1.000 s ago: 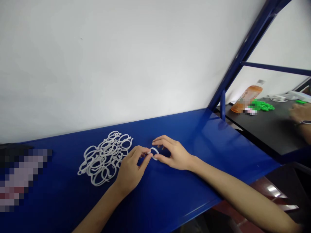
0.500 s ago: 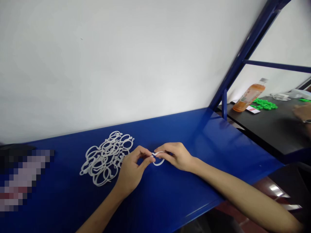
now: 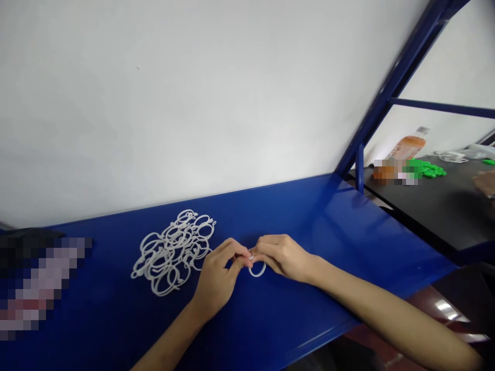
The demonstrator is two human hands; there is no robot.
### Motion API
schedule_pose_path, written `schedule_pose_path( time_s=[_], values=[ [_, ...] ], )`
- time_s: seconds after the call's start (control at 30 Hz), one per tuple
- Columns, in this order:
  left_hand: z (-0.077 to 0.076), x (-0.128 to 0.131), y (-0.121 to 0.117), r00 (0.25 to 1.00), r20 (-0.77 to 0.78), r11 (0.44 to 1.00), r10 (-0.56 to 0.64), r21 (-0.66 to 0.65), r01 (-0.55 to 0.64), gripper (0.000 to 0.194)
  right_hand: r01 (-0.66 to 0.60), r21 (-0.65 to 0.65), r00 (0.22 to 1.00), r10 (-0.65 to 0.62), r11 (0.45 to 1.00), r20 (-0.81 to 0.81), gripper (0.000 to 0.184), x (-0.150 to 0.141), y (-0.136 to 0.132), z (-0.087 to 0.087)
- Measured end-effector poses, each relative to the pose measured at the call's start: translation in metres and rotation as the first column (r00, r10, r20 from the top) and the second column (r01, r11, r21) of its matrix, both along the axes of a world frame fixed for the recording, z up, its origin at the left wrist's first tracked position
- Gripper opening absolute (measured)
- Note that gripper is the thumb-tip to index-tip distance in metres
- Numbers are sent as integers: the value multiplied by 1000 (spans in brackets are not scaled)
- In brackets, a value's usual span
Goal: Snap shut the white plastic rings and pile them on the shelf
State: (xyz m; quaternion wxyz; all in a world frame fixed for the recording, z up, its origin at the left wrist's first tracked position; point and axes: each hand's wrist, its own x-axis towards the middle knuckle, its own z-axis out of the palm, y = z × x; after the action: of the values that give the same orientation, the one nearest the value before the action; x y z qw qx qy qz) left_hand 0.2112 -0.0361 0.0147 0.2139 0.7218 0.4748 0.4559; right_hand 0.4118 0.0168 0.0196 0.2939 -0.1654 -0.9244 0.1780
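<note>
A small white plastic ring (image 3: pixel 257 271) is pinched between both of my hands just above the blue metal shelf (image 3: pixel 340 237). My left hand (image 3: pixel 218 281) grips the ring's top with thumb and forefinger. My right hand (image 3: pixel 281 255) closes on the same spot from the right, fingers curled. The ring's lower loop hangs below the fingertips. A tangled pile of white rings (image 3: pixel 174 250) lies on the shelf just left of my left hand.
A white wall rises behind the shelf. A blue slanted frame post (image 3: pixel 390 87) stands at the right. Beyond it, a black table (image 3: pixel 433 206) carries an orange bottle (image 3: pixel 410 144) and green pieces (image 3: pixel 429 167). Another person's hand (image 3: pixel 486 184) shows at the far right edge.
My right hand's fingers went from spread to curled on the ring. Both hands drew together and shifted slightly nearer with the ring, which now hangs below the fingertips.
</note>
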Motion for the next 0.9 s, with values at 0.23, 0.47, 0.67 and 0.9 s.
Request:
schedule_pose_path(
  time_s=[0.23,0.47,0.67,0.9],
  values=[
    [-2,1,-2,999,-35,999,-18,45,19,19,14,100,998,-20,995,56,36,0,-2,0],
    [-3,-23,22,901,-412,957,138,291,-14,13,166,79,981,-173,983,88,30,13,20,7],
    [-14,-70,47,641,-574,860,510,310,-407,34,680,189,646,-701,709,303,33,52,61,7],
    [-19,-79,50,582,-615,842,532,310,-442,27,822,289,362,-842,491,399,35,69,70,11]
  ],
)
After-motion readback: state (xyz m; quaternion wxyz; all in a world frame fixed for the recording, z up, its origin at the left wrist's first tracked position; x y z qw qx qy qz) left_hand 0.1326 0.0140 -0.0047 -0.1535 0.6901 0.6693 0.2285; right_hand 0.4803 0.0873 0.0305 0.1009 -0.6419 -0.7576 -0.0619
